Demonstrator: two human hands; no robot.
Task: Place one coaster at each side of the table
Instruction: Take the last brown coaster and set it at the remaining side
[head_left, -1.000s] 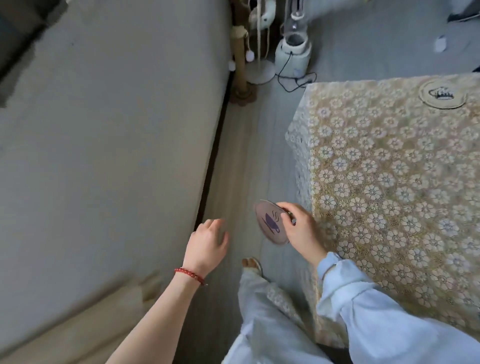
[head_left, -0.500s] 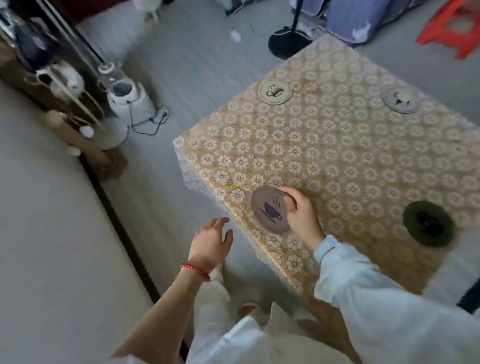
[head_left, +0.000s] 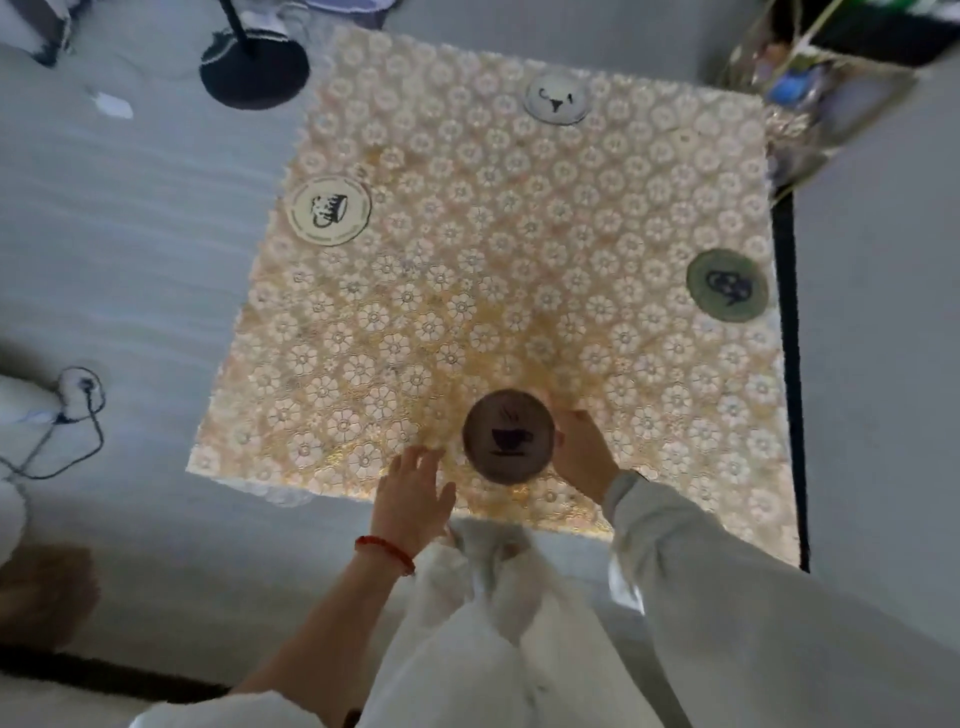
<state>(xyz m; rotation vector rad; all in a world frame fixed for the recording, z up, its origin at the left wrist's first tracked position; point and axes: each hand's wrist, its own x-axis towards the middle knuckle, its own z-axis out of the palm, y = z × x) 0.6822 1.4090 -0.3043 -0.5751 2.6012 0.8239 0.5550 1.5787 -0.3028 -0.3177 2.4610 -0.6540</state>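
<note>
Gold lace with a white flower pattern covers the square table (head_left: 519, 291), which fills most of my view from above; grey floor surrounds it. My white trousers (head_left: 498, 639) and white right sleeve (head_left: 727, 582) take up the lower part of the frame. A black round stand base (head_left: 254, 73) sits on the floor off the table's far left corner, and a dark cable (head_left: 78, 421) loops on the floor to the left.

Four coasters show. The cream coaster (head_left: 328, 209) with a dark cup print lies flat near the middle of the left edge. The green coaster (head_left: 727, 285) lies flat against the right edge. The white coaster (head_left: 557, 97) lies flat near the far edge. The brown coaster (head_left: 509, 437), printed with a steaming cup, is over the cloth near the middle of the near edge; I cannot tell whether it rests on the cloth or sits just above it.

My right hand (head_left: 584, 449) pinches the brown coaster's right rim with curled fingers. My left hand (head_left: 413, 496) is flat and spread at the near edge, just left of that coaster, holding nothing, with a red bead bracelet (head_left: 385, 553) on the wrist.
</note>
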